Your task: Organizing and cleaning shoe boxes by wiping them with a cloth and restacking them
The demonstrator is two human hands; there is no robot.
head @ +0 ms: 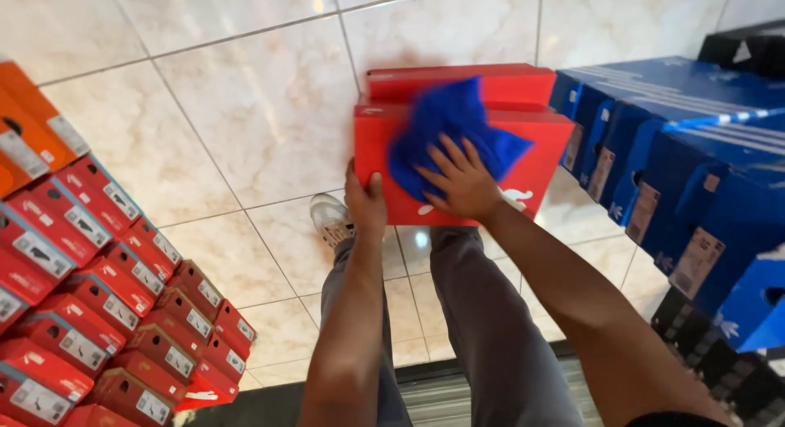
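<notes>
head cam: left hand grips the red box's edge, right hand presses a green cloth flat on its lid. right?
Not quite. The cloth is blue, not green; the head view shows it. The rest holds: the left hand grips the edge of the red box, and the right hand presses the cloth against its lid.

The shoebox (458, 161) under the hands is bright red with a white mark near its lower edge; the cloth (450, 132) on it is deep royal blue. The floor (245, 108) is glossy cream marble tile with grey grout lines. The stacked boxes (98, 312) at left are red with white labels, one orange. The boxes (687, 173) at right are blue with white stripes. The trousers (482, 312) are grey, the shoe (329, 217) white.
</notes>
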